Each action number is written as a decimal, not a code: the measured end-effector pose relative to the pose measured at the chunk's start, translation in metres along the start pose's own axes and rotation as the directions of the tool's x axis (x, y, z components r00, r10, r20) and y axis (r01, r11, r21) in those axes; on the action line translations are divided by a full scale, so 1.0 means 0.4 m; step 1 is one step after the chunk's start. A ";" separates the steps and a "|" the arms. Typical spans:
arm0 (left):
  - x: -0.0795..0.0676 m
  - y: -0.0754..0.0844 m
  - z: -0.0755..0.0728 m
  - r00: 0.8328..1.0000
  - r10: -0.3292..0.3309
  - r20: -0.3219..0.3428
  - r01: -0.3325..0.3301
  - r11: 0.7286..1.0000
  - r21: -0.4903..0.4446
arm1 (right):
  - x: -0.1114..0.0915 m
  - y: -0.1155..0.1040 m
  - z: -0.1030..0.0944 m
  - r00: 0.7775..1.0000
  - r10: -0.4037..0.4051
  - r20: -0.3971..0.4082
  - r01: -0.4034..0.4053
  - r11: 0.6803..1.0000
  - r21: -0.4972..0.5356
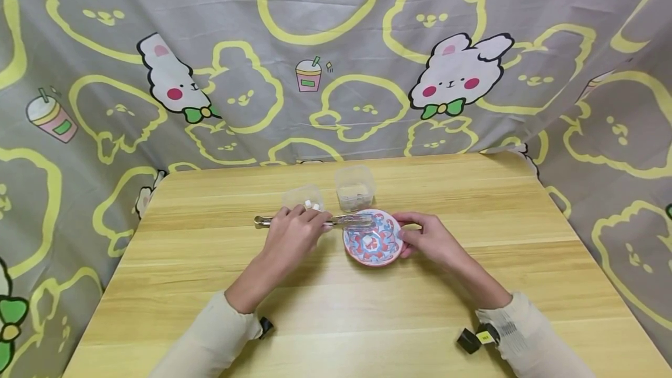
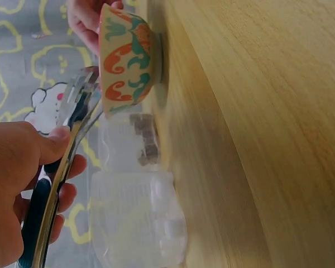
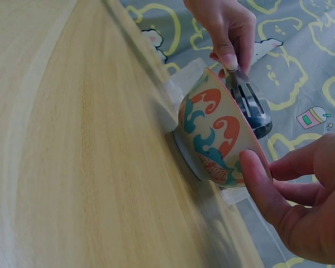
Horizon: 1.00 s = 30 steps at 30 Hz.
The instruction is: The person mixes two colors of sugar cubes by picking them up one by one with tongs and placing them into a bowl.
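My left hand [image 1: 295,227] grips a pair of metal tongs [image 1: 362,222] with slotted heads, held level so that the heads are over the patterned bowl [image 1: 377,258]. Inside the bowl lies one small white cube [image 1: 367,240]. The right hand [image 1: 427,235] pinches the bowl's right rim, thumb on the outer wall in the right wrist view. The bowl stands on the table. Behind the left hand is a clear plastic container [image 2: 123,218] with several white cubes. Beside it, behind the bowl, another clear container [image 1: 354,175] has dark brownish pieces [image 2: 145,138] in it.
A wooden table [image 1: 336,319] carries everything. Grey patterned cloth [image 1: 362,57] hangs behind it and along both sides. Each wrist wears a small black device [image 1: 469,340] near the sleeve.
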<state>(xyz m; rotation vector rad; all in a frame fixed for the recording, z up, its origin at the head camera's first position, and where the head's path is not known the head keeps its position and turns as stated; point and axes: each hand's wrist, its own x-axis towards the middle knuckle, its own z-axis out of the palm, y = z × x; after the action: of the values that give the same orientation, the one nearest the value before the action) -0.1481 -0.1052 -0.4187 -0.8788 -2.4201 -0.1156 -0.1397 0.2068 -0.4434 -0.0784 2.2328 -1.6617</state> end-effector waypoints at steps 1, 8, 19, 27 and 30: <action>0.000 0.000 0.000 1.000 -0.003 0.006 0.003 1.000 -0.002 | 0.000 0.000 0.000 1.000 0.001 -0.001 -0.001 1.000 0.001; 0.003 -0.008 -0.009 0.998 -0.036 0.043 0.037 0.999 -0.036 | -0.001 -0.003 0.000 1.000 -0.003 -0.001 0.003 1.000 -0.004; 0.011 -0.044 -0.047 0.999 -0.042 -0.023 0.042 0.999 -0.006 | -0.001 0.000 0.001 1.000 -0.002 -0.001 0.002 1.000 -0.010; 0.009 -0.073 -0.067 0.999 -0.036 -0.036 0.038 0.998 0.048 | -0.002 -0.003 0.001 1.000 -0.003 -0.002 0.003 1.000 -0.013; 0.001 -0.083 -0.070 0.999 -0.032 -0.042 0.035 0.997 0.067 | -0.002 -0.003 0.003 1.000 -0.008 0.000 0.008 1.000 -0.014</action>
<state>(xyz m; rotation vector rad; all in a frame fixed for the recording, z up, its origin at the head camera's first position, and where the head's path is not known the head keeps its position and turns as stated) -0.1556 -0.1380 -0.3915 -0.7985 -2.3868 -0.0629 -0.1386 0.2055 -0.4426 -0.0903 2.2470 -1.6504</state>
